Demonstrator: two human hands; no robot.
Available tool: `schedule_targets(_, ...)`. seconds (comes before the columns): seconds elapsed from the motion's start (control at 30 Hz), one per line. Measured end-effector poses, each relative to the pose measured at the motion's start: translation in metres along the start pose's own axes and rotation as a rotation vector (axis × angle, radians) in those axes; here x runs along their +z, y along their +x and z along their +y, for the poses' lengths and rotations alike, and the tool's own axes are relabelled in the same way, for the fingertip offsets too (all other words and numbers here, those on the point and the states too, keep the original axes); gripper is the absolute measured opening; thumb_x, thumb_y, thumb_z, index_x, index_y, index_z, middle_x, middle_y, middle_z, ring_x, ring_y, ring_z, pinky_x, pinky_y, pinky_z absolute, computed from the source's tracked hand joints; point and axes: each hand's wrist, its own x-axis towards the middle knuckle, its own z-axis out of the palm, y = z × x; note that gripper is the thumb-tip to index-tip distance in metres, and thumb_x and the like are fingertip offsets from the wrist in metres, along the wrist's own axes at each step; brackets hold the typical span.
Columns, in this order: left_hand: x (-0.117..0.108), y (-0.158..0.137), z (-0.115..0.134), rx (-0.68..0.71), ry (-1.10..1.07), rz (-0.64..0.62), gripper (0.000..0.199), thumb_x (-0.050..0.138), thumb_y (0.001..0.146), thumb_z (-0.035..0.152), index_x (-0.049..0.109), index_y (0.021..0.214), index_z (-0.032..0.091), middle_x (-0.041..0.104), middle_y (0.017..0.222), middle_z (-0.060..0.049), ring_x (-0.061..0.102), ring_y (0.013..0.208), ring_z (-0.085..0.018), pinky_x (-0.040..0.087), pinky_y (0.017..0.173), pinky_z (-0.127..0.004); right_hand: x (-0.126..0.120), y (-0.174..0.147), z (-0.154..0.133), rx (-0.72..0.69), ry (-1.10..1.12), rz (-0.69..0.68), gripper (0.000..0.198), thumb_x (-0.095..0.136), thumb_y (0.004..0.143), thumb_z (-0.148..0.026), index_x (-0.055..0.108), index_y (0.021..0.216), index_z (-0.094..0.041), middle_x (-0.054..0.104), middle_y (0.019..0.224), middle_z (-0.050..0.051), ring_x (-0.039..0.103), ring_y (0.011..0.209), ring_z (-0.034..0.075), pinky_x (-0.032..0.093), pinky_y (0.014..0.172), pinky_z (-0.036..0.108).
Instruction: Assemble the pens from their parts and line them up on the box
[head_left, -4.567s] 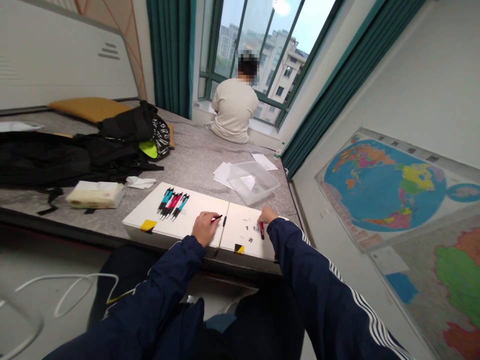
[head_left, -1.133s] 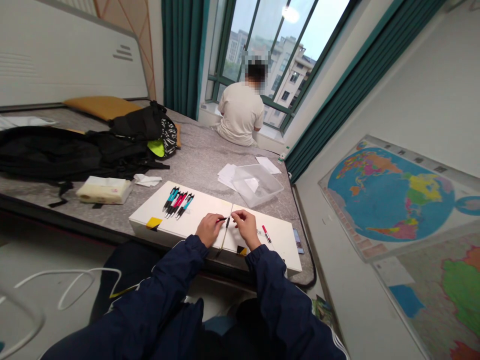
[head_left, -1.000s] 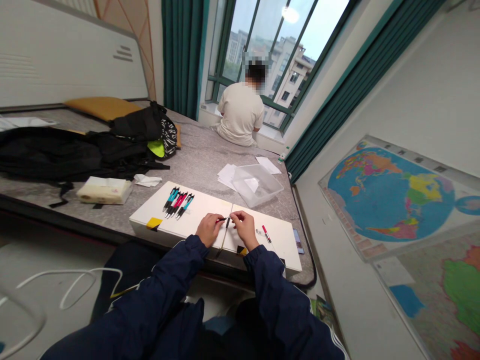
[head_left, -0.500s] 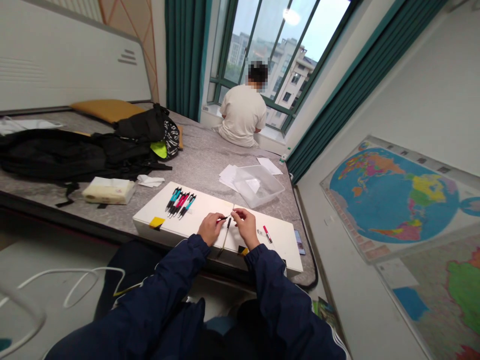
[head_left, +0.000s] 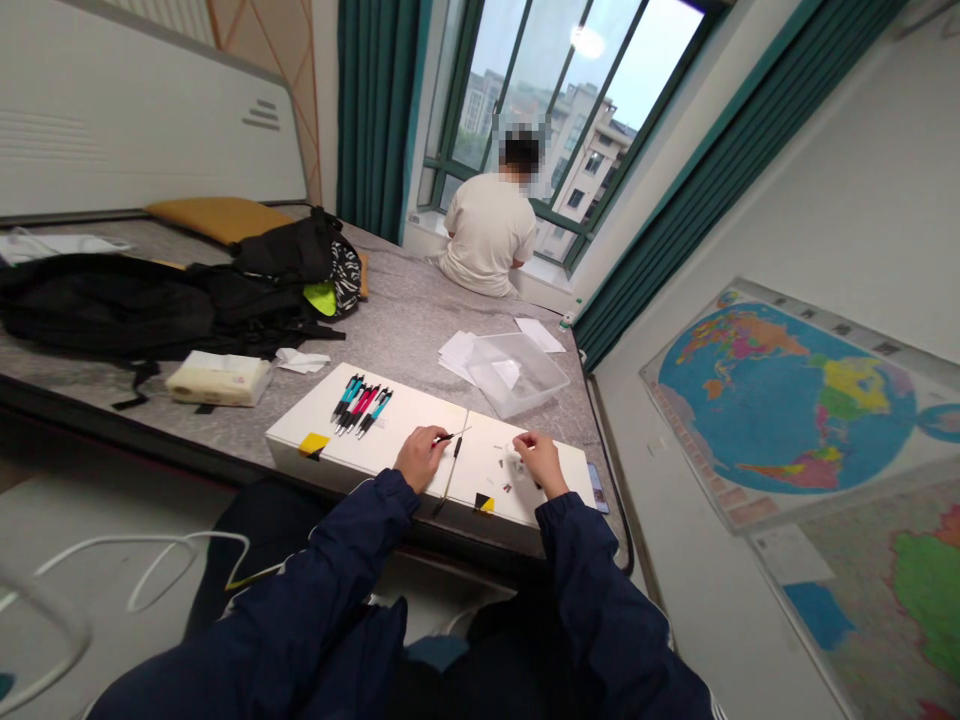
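My left hand (head_left: 420, 459) is closed around a slim pen part (head_left: 445, 438), dark with a thin lighter tip pointing right. Most of this part is hidden by the fingers. Just right of it, a short black piece (head_left: 458, 447) lies along the seam of the white box (head_left: 409, 411). Over the box's right half, my right hand (head_left: 543, 463) has its fingertips pinched together; what is between them, if anything, is too small to make out. Small dark marks or pieces (head_left: 507, 488) show beside that hand. Several teal and red pens (head_left: 361, 406) lie in a row at the box's left.
Behind the box stand a clear plastic tray (head_left: 525, 372) and white papers (head_left: 456, 354). A tissue pack (head_left: 219, 378) and black bags (head_left: 150, 305) are on the left. A phone (head_left: 597, 487) lies by the right end. A person (head_left: 491, 230) sits at the window, facing away.
My right hand has moved away from my left, to the right across the box, and now covers the spot where the small red pen piece lay. My left hand has barely moved.
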Motion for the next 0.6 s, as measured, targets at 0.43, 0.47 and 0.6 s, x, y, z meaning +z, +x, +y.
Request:
schedule_targets(0.43, 0.001, -0.001, -0.003, -0.037, -0.071, 0.016, 0.018, 0.054, 0.090, 0.028, 0.064, 0.103, 0.021, 0.068, 0.095, -0.007, 0.062, 0.091, -0.022, 0.052, 0.082, -0.037, 0.016, -0.019, 0.018, -0.046, -0.430, -0.045, 0.009, 0.060, 0.074, -0.013, 0.069, 0.075, -0.016, 0.069, 0.077, 0.008, 0.061, 0.074, 0.019, 0.037, 0.066, 0.027)
schedule_targets(0.47, 0.001, -0.001, -0.003, -0.056, -0.096, 0.025, 0.021, 0.054, 0.090, 0.029, 0.064, 0.107, 0.021, 0.068, 0.096, -0.007, 0.062, 0.090, -0.021, 0.053, 0.081, -0.037, 0.017, -0.019, 0.019, -0.054, -0.432, -0.033, 0.010, 0.059, 0.075, -0.013, 0.069, 0.075, -0.016, 0.069, 0.078, 0.009, 0.061, 0.075, 0.020, 0.038, 0.067, 0.027)
schedule_targets(0.6, -0.001, 0.001, 0.000, -0.128, -0.182, 0.050, 0.026, 0.053, 0.091, 0.033, 0.065, 0.112, 0.023, 0.070, 0.100, -0.007, 0.064, 0.090, -0.020, 0.055, 0.080, -0.037, 0.024, -0.023, 0.020, -0.044, -0.430, 0.035, 0.015, 0.055, 0.078, -0.012, 0.069, 0.077, -0.015, 0.069, 0.081, 0.011, 0.063, 0.078, 0.021, 0.041, 0.071, 0.028)
